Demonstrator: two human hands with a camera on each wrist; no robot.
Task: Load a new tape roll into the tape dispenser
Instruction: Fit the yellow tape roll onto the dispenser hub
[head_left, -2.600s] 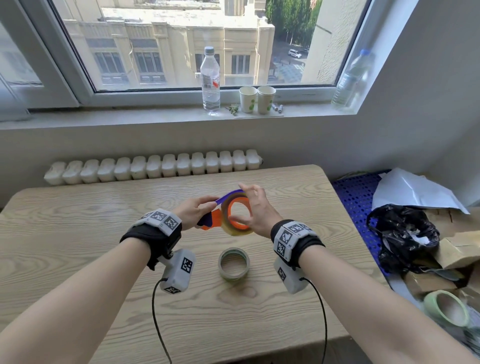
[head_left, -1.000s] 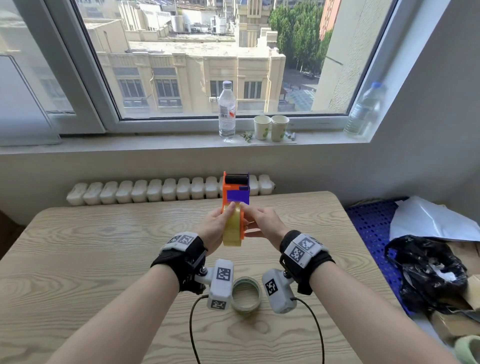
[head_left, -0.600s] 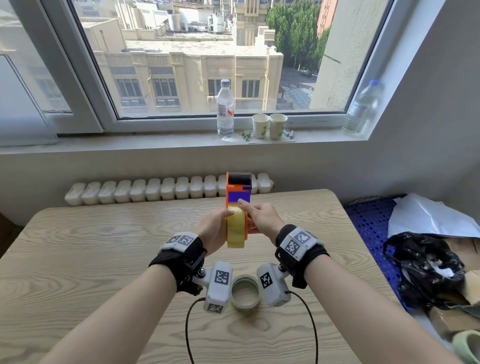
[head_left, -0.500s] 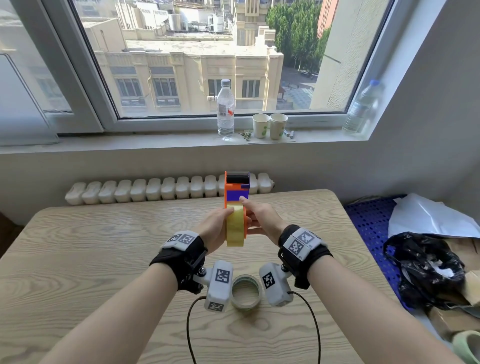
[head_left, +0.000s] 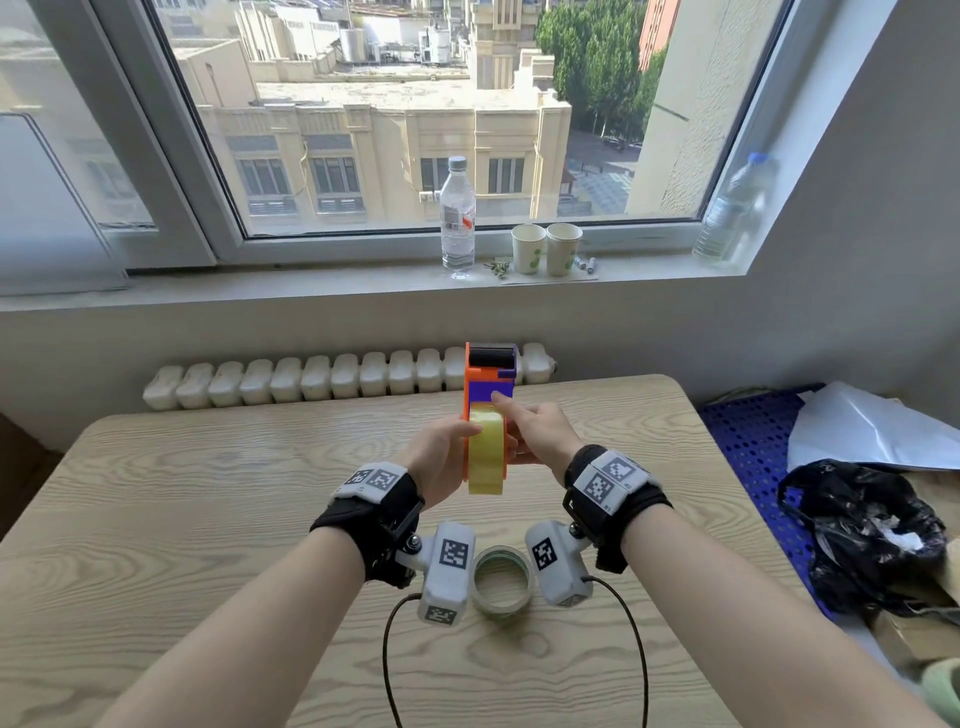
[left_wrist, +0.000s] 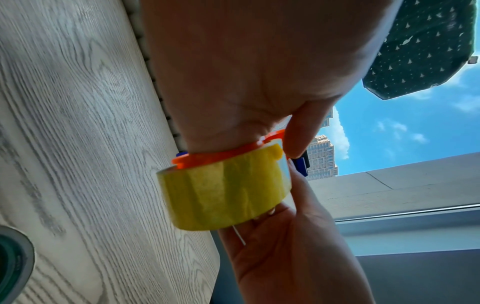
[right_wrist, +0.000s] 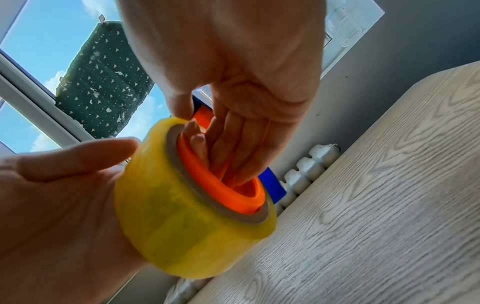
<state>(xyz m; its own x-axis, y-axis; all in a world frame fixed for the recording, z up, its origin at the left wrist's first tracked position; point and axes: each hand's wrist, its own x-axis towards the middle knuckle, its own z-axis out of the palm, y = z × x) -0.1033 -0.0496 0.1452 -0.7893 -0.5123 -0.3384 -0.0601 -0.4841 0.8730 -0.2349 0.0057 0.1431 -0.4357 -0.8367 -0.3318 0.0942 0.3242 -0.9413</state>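
The orange and blue tape dispenser (head_left: 488, 382) is held upright and edge-on above the table (head_left: 208, 493). A yellow tape roll (head_left: 485, 452) sits on its orange hub (right_wrist: 221, 185). My left hand (head_left: 441, 457) grips the dispenser from the left, palm against the orange side plate (left_wrist: 226, 154) and thumb on the roll (right_wrist: 187, 222). My right hand (head_left: 540, 436) is on the right side. In the right wrist view its fingers (right_wrist: 228, 156) reach inside the hub and its thumb presses the roll's outer rim. The dispenser's handle is hidden.
A second, thin tape roll (head_left: 503, 577) lies flat on the table between my wrists. A white ribbed strip (head_left: 311, 374) runs along the table's far edge. Right of the table are a blue perforated crate (head_left: 748, 441) and a black bag (head_left: 872, 535). A bottle (head_left: 457, 218) and cups (head_left: 545, 249) stand on the sill.
The dispenser has been turned from side-on to upright and edge-on and lifted higher. Over the last half second both hands keep their hold, and the right thumb has shifted slightly on the roll's top.
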